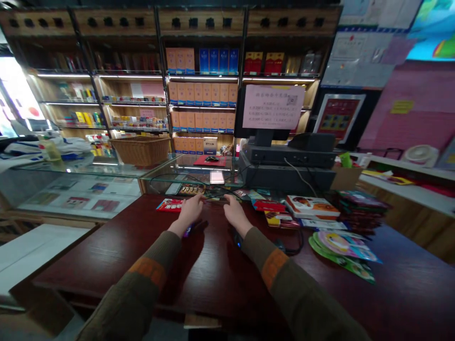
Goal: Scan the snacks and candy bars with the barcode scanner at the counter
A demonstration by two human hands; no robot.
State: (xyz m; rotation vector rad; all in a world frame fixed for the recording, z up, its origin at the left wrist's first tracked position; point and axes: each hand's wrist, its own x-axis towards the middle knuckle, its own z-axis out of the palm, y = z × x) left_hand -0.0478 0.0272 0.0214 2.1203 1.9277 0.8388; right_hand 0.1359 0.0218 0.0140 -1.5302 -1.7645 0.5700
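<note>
Both my hands reach forward over the far edge of a dark red-brown wooden table [209, 279], a short gap between them. My left hand [191, 212] is beside a red packet [169, 205] with white lettering, its index finger stretched out. On the other side, my right hand [235, 213] also points its index finger forward and inward. I make out nothing held in either hand; the lower fingers are partly hidden. Thin black cables [209, 191] run just beyond the fingertips. A small purple object [187, 231] lies under my left wrist.
Right of my hands lie red packets [268, 205], a white-and-orange box [313, 208], a stack of dark packages [362, 210] and round-edged colourful packs [341, 246]. A glass counter [149, 177] borders the table, bearing a wicker basket [140, 150] and a monitor with a paper sign [273, 106].
</note>
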